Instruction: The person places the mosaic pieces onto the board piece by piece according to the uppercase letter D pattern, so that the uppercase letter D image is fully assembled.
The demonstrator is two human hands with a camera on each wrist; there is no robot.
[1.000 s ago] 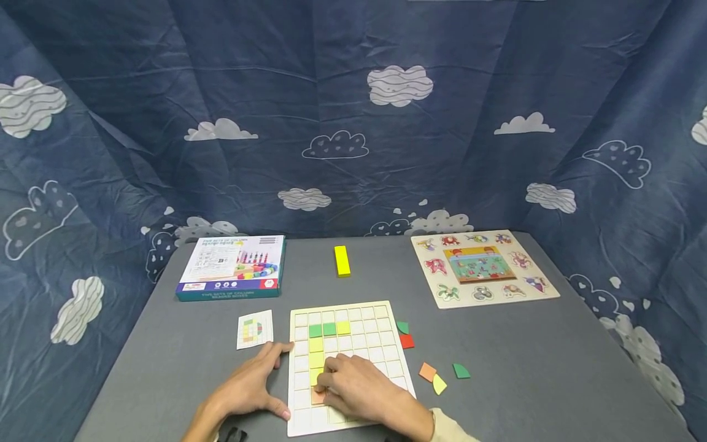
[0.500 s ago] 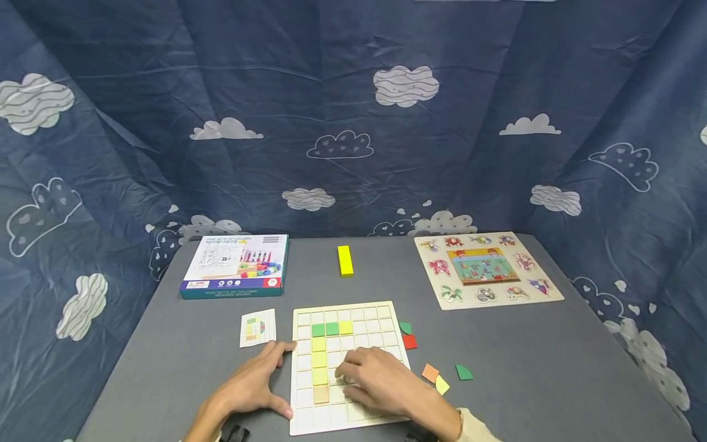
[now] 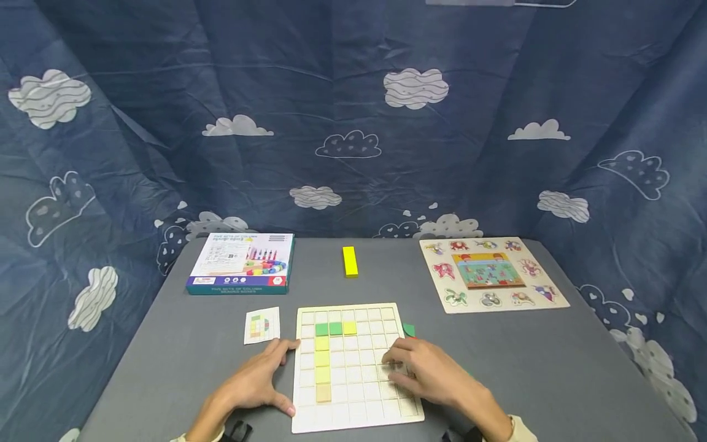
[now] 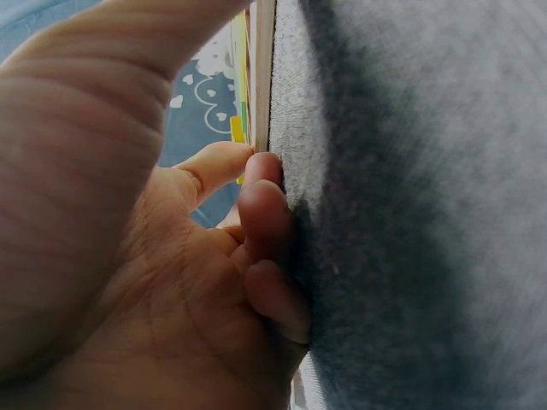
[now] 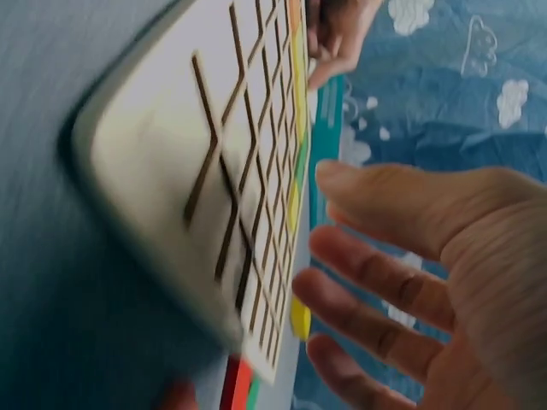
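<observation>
A pale gridded board [image 3: 331,419] lies on the grey table. My left hand [image 3: 251,382] touches its left edge, thumb and index finger spread apart. In the left wrist view, fingertips [image 4: 265,209] rest against the edge. Two green tiles [image 3: 336,328] and a yellow tile [image 3: 350,328] sit in a row on the board; yellow tiles and an orange tile [image 3: 323,393] run downward from the left green one. My right hand [image 3: 433,374] hovers over the board's right side, fingers loosely bent and holding nothing. Beyond the board peeks a green piece [image 3: 409,330]; a red piece [image 5: 237,382] shows in the right wrist view.
A small pattern card [image 3: 262,325] lies left of the board. Farther back are a boxed set [image 3: 240,264], a yellow block [image 3: 350,262] and a wooden picture puzzle [image 3: 488,270]. A dark blue cloud-print curtain [image 3: 353,104] hangs behind the table.
My right hand has left the orange tile, now uncovered in the column, and moved right across the board, hiding most loose pieces. My left hand has stayed at the edge.
</observation>
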